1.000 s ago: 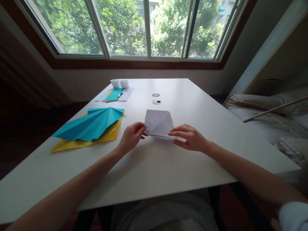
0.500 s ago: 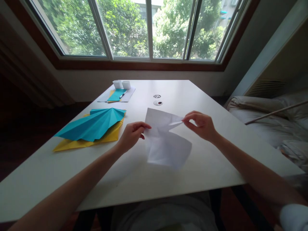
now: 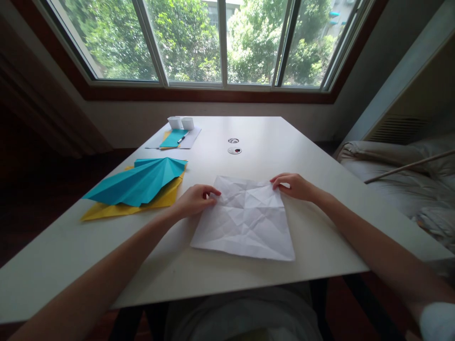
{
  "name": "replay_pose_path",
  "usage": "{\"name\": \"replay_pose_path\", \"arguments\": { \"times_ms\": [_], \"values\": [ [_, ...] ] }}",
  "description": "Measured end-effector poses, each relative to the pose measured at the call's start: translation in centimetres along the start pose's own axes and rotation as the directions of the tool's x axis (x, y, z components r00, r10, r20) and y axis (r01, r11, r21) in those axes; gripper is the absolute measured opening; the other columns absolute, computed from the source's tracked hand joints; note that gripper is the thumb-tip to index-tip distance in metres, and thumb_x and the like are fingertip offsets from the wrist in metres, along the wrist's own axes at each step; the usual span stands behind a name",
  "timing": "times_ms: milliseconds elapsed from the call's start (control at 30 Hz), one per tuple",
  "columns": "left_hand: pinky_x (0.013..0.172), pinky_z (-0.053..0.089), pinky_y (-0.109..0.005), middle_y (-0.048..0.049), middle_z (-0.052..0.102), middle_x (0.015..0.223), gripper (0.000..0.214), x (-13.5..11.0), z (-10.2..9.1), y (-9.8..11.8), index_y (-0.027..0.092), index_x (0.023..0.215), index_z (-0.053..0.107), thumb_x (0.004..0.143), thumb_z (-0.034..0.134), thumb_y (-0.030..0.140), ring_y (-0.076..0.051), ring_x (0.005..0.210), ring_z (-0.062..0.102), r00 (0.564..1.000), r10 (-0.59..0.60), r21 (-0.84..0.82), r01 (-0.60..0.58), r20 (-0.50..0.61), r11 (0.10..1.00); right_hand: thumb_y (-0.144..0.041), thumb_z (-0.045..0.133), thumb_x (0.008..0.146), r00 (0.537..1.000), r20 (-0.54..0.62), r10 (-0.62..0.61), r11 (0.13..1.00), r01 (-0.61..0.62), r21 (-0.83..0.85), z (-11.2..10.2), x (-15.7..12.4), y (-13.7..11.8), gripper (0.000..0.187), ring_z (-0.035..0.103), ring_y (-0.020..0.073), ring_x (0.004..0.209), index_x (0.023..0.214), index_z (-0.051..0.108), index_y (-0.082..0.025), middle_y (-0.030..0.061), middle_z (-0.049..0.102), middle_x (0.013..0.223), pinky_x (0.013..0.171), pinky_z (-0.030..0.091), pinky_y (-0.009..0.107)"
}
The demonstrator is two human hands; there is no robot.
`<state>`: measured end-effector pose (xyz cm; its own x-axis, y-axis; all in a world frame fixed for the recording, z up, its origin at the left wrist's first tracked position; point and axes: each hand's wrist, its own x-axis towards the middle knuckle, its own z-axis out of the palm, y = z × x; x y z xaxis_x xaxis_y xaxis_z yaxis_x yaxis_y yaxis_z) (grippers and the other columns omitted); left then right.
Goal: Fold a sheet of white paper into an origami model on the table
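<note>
A creased white sheet of paper (image 3: 245, 222) lies spread out near the front of the white table, crossed by several fold lines. My left hand (image 3: 196, 199) pinches its left edge near the far corner, between thumb and forefinger. At the far right corner, my right hand (image 3: 293, 186) grips the sheet with its fingertips. Left of my left hand rests a pleated blue paper (image 3: 142, 182) on top of a yellow paper (image 3: 163, 198).
Toward the back left of the table (image 3: 270, 135) are two small white paper boxes (image 3: 181, 123), a blue sheet (image 3: 173, 139) and a pen (image 3: 183, 137). Two round discs (image 3: 234, 150) are set in the middle. A padded seat (image 3: 377, 166) stands to the right.
The white sheet was lifted, partly folded and blurred; now it is opened out flat on the table. My right hand has come down slightly with its corner.
</note>
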<state>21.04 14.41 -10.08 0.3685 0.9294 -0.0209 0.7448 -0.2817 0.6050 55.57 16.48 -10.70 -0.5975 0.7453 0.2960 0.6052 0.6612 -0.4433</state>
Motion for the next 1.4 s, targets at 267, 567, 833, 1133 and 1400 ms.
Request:
{"name": "replay_pose_path", "arguments": {
  "times_ms": [267,567,833,1133,1400],
  "values": [
    [0.105,0.017,-0.050,-0.0021,0.022,0.145,0.055,-1.7,0.7,0.6,0.041,0.133,0.035,0.086,0.037,0.012,-0.025,0.131,0.024,0.874,0.406,0.421,-0.485,0.267,0.767,-0.020,0.046,0.084,0.993,0.118,0.015,0.946,0.024,-0.324,0.0,-0.2,-1.8,0.029,0.045,0.0260,0.116,0.105,0.065,-0.025,0.0069,0.046,0.130,0.095,0.039,0.045],
    [0.094,0.029,-0.051,-0.0100,0.044,0.128,0.052,-2.2,1.5,2.3,0.037,0.133,0.036,0.085,0.034,0.059,-0.031,0.114,0.042,0.962,0.221,0.578,-0.275,0.163,0.768,-0.027,0.044,0.090,0.990,0.083,-0.111,0.913,0.135,-0.385,0.1,-0.3,-5.3,0.026,0.049,0.0233,0.109,0.108,0.063,-0.026,0.0064,0.055,0.120,0.094,0.039,0.042],
    [0.103,0.022,-0.045,-0.0061,0.030,0.140,0.087,-2.0,-1.1,0.4,0.036,0.139,0.023,0.066,0.049,0.075,-0.032,0.126,0.028,0.911,0.192,0.456,-0.354,0.364,0.816,-0.043,0.041,0.089,0.902,0.414,0.123,0.984,-0.056,-0.172,-0.3,-1.2,-4.0,0.052,0.032,0.0256,0.129,0.137,0.037,-0.024,0.0067,0.035,0.141,0.105,0.028,0.044],
    [0.093,0.036,-0.035,-0.0081,0.050,0.124,0.060,-1.1,-2.1,-1.4,0.027,0.122,0.053,0.073,0.057,0.061,-0.026,0.111,0.045,0.909,0.320,0.363,-0.402,0.268,0.841,-0.064,0.065,0.062,0.845,0.500,0.191,0.982,-0.173,-0.082,-0.5,-1.3,-3.1,0.104,0.008,0.0318,0.136,0.144,0.016,-0.025,0.0088,0.012,0.149,0.109,0.001,0.052],
    [0.086,0.039,-0.035,-0.0063,0.058,0.109,0.030,-0.8,-0.3,-0.6,0.028,0.112,0.058,0.092,0.039,0.036,-0.021,0.097,0.053,0.883,0.428,0.440,-0.467,0.191,0.767,-0.056,0.064,0.068,0.901,0.418,0.117,0.989,-0.068,-0.131,-1.1,-1.3,-3.4,0.078,0.017,0.0332,0.134,0.137,0.034,-0.032,0.0069,0.029,0.144,0.105,0.004,0.060]
  ]
}}
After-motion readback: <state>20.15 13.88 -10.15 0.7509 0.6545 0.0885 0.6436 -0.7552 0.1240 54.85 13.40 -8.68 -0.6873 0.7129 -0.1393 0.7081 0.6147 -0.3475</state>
